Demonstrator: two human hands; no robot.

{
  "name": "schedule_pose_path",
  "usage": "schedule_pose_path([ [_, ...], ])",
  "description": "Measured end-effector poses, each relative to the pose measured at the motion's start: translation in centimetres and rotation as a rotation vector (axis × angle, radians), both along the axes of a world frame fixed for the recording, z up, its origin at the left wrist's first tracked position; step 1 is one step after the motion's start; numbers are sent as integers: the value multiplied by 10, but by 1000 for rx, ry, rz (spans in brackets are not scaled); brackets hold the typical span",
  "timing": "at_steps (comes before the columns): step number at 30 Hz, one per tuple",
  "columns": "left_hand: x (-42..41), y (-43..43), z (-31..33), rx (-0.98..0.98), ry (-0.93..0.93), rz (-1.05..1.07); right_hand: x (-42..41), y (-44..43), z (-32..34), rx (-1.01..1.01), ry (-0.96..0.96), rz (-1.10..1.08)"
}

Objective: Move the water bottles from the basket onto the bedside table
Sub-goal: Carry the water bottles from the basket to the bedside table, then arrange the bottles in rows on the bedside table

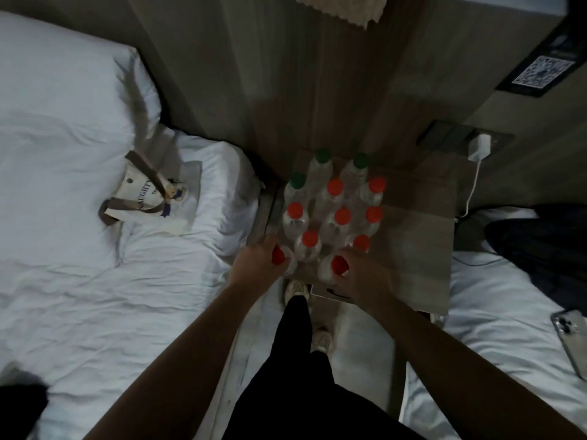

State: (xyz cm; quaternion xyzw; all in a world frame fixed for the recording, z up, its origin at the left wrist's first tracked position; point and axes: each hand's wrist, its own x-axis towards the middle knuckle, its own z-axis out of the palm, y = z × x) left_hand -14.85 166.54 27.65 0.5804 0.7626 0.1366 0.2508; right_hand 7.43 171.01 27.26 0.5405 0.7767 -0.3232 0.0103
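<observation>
Both bare arms are stretched forward and down over a brown wood-grain bedside bench (422, 236), viewed from above. The left hand (259, 263) is curled round the top of a clear plastic water bottle with a red cap (279, 257) at the bench's front left corner, its fingers largely hidden behind the bottle. The right hand (362, 273) is wrapped likewise round a second red-capped clear bottle (338, 265) near the front edge. Whether either held bottle is resting on the bench or is raised just off it cannot be told. Just behind them, a tight cluster of ten more clear bottles (342, 215) is stood upright on the left half of the bench, seven capped in red and the three green-capped bottles (323, 154) at the back. In the dim light the bottle bodies are hard to make out, and only the caps show clearly. A white plug-in charger (479, 147) is seen on the wall panel behind the bench, its cable trailing down the right side. A white bed (79, 296) on the left is shown carrying a cream canvas tote bag with brown straps (149, 195), its print only partly legible. On a second white bed (495, 312) to the right, a silver phone (568, 338) is cut off by the frame edge. The floor is mostly hidden by the person's black trousers (298, 360) and a pale shoe (295, 290).
</observation>
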Motion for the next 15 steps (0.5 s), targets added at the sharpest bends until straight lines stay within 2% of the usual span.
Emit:
schedule_pose_path([
  [3, -3, 13, -8, 36, 4, -82, -7, 5, -2, -7, -34, 22],
  [7, -11, 19, -17, 84, 12, -209, -11, 5, -5, 115, -26, 51],
  [9, -16, 18, -19, 94, 14, -242, -11, 4, -4, 75, 0, 39],
  [15, -19, 21, -15, -45, -12, -232, -18, 10, 6, 16, -168, 53],
])
